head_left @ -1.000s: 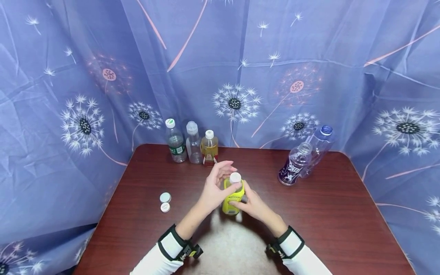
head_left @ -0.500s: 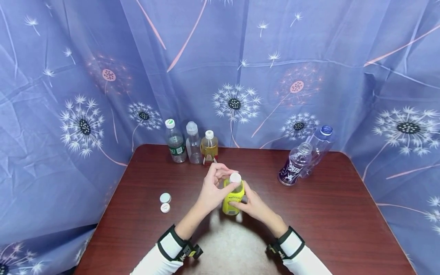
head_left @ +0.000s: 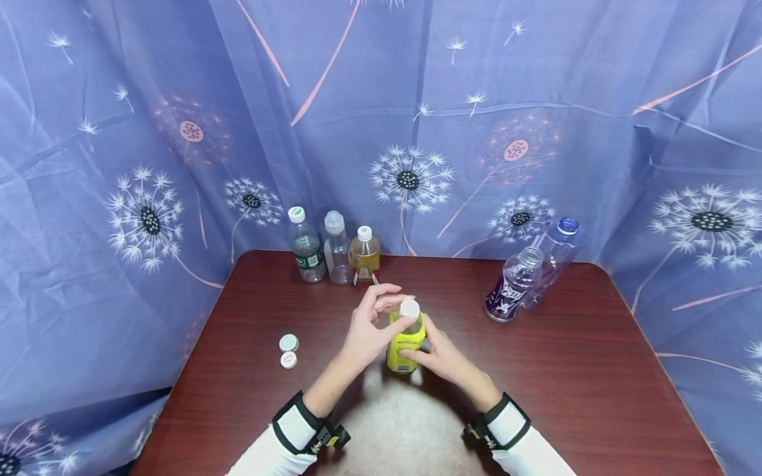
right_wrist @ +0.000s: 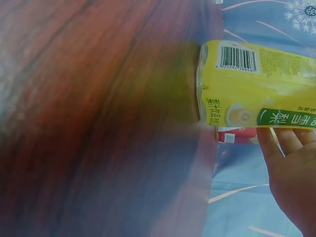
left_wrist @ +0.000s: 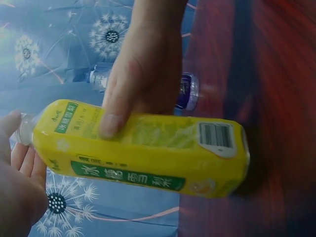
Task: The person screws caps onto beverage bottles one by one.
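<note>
A yellow-labelled drink bottle [head_left: 405,350] stands roughly upright in front of me, its white cap [head_left: 409,308] on top. My right hand [head_left: 446,357] grips the bottle's body from the right, with the thumb across the front of the label. At the neck, my left hand [head_left: 370,329] holds the cap between thumb and fingers. The left wrist view shows the bottle's label [left_wrist: 143,148] whole, and the left hand [left_wrist: 22,185] around the cap end. Whether the base touches the table is hard to tell.
Three capped bottles stand at the back left: green-labelled [head_left: 307,254], clear [head_left: 338,258] and amber [head_left: 365,254]. Two uncapped bottles, one purple-labelled [head_left: 503,297] and one bluish [head_left: 550,254], stand at the back right. Two loose caps [head_left: 288,342] lie on the left of the table [head_left: 565,396].
My left fingers have shifted slightly around the cap, while the thumb stays on it. The right hand and the bottle have stayed in place.
</note>
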{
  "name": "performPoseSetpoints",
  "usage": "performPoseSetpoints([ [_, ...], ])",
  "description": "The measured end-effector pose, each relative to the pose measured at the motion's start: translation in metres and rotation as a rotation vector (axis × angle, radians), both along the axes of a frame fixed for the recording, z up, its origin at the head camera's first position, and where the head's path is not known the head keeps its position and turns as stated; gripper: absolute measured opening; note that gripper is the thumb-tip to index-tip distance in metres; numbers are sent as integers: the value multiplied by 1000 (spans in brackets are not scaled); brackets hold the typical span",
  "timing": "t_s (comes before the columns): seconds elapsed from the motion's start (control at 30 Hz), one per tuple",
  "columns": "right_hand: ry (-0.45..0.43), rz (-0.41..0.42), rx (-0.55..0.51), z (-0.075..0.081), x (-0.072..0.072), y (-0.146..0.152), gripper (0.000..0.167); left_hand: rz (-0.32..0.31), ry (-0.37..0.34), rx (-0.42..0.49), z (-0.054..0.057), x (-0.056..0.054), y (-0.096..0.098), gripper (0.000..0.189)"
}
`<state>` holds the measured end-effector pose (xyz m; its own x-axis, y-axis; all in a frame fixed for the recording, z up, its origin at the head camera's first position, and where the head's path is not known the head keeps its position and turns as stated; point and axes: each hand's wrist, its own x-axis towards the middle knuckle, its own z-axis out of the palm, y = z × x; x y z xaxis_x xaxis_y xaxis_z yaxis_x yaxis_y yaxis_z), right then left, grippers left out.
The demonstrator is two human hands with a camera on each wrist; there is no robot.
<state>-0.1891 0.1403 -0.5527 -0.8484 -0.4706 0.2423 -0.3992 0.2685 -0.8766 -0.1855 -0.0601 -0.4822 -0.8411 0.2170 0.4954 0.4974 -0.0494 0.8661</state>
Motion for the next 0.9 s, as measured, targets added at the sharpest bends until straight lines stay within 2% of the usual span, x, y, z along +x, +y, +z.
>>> performPoseSetpoints([
  [0.17,58,-24,30,-3,-1,1,68,24,-6,-133,-14,1,-8,66],
  [0.3,72,-24,44,-2,-1,3,68,21,-31,-192,-27,2,-15,64],
  [0.57,76,4,79,0,-3,1,74,5,-71,-221,-44,2,-22,70],
  [0.73,73,45,119,7,-1,2,73,-4,-88,-226,-48,4,-20,73],
  [0.8,68,63,151,11,1,5,77,-5,-98,-219,-49,6,-20,72],
  [0.9,36,47,216,12,6,13,87,3,-117,-217,-50,9,-19,72],
])
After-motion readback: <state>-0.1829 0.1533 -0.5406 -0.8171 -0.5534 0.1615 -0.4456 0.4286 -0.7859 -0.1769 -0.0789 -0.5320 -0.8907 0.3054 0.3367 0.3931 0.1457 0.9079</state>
